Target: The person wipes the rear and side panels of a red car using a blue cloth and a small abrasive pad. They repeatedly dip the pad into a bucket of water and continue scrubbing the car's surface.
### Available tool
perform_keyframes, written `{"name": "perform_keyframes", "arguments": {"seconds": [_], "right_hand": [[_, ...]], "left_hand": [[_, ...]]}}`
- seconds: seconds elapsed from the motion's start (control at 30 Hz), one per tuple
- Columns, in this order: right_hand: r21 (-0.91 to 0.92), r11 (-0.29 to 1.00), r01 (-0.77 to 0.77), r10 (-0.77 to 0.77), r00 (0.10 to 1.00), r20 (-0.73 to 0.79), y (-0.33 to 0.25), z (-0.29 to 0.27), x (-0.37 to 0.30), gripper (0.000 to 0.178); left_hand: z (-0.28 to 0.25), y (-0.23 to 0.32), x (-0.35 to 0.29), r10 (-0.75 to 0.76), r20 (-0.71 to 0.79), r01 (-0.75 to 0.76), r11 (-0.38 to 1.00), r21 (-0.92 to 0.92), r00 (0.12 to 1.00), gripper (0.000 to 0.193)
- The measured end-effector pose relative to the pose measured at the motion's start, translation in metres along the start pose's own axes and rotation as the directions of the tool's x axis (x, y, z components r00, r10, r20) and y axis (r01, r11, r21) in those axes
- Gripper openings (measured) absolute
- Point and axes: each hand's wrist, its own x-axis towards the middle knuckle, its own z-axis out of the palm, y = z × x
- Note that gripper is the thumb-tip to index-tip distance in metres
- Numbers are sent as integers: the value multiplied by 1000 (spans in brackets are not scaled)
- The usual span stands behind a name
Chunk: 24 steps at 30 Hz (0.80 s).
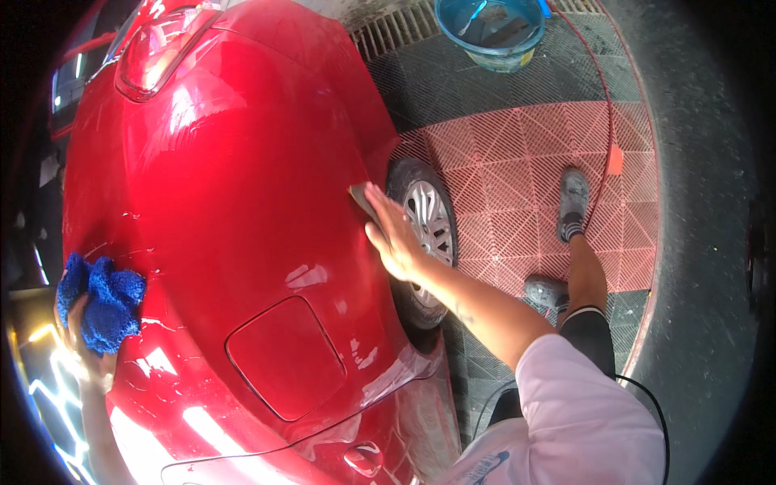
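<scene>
A glossy red car body (242, 186) fills the left and middle of the view. My left hand (78, 323), far over on the left, grips a bunched blue microfibre cloth (105, 303) against the car's upper edge. With fingers stretched out, my right hand (394, 234) presses a thin brown pad (363, 202), perhaps sandpaper, to the panel above the rear wheel arch. Most of that pad is hidden under the palm. Below the right hand is the wheel (428, 222) with its silver spokes. Wet streaks and pale smears mark the paint around the square fuel flap (285, 358).
A blue-green bucket (493, 36) of dark water stands on the floor at the top. A red hose (602, 89) runs down over the red and grey grid tiles (517, 153), past my shoes (574, 198). The tail light (162, 50) is at upper left.
</scene>
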Motion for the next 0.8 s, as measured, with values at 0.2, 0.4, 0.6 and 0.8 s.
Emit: {"name": "perform_keyframes", "arguments": {"seconds": [0.2,0.4,0.6,0.8], "right_hand": [[-1,1000,12,-12,982,189,11,-10,-46,69],[-138,986,91,-70,987,144,10,-31,90,64],[-57,995,87,-74,976,203,15,-25,31,66],[-14,997,71,-71,997,19,5,-27,193,60]], "left_hand": [[-7,3,0,10,15,-10,1000,5,1000,79],[-7,13,10,48,18,-48,999,1,999,78],[-14,17,13,50,46,-49,999,-14,998,77],[-12,27,20,81,61,-80,996,-32,995,77]]}}
